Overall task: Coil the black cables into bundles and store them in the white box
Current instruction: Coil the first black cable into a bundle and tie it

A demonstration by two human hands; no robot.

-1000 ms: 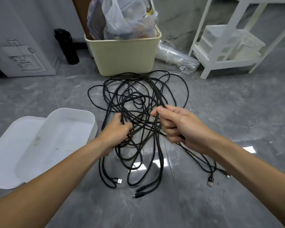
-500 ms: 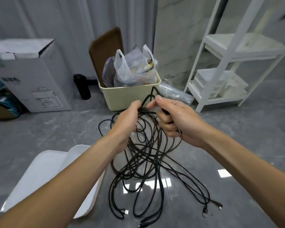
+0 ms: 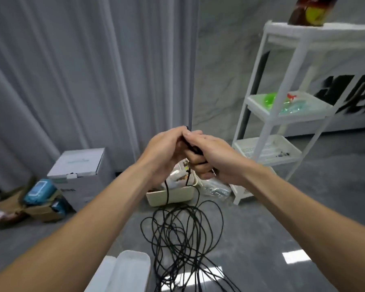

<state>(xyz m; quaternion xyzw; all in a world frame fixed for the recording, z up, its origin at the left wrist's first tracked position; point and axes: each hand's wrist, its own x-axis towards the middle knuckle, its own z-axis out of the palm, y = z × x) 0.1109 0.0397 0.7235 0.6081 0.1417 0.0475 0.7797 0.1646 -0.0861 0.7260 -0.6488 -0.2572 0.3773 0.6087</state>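
Head view: grey glossy floor (image 3: 282,228), grey curtains (image 3: 72,81), white shelf rack (image 3: 282,114).

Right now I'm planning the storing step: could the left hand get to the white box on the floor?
Probably yes. The white box lies open below the left forearm with nothing over it, but the left hand is raised, gripping the black cables.

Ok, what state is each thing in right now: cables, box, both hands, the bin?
black cables: tangled, uncoiled, top strands lifted, the rest hanging to the floor
white box: open, no cables seen inside
left hand: raised, grip closed on cable strands
right hand: raised, grip closed on cable strands
cream bin: on the floor, stuffed with plastic bags
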